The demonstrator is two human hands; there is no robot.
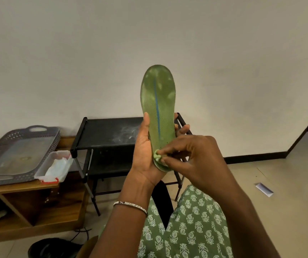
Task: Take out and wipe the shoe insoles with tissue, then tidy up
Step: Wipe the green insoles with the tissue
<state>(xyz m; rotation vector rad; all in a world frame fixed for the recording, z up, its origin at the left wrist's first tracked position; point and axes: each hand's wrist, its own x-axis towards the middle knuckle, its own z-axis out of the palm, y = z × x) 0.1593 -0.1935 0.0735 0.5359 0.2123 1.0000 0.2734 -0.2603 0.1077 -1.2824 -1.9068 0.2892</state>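
Head view: one green insole [158, 108], long and rounded, finely dotted, with pale worn patches and a blue line down its middle, is held upright in front of a black rack [101, 131]. The left hand [144, 157] grips its heel end, thumb along one edge, fingers curled behind the other. The right hand [196, 157] pinches one small crumpled tissue [156, 156] against the heel, fingertips bunched together. One perforated grey tray [19, 155] and one clear plastic box [43, 169] sit on a wooden table [19, 189].
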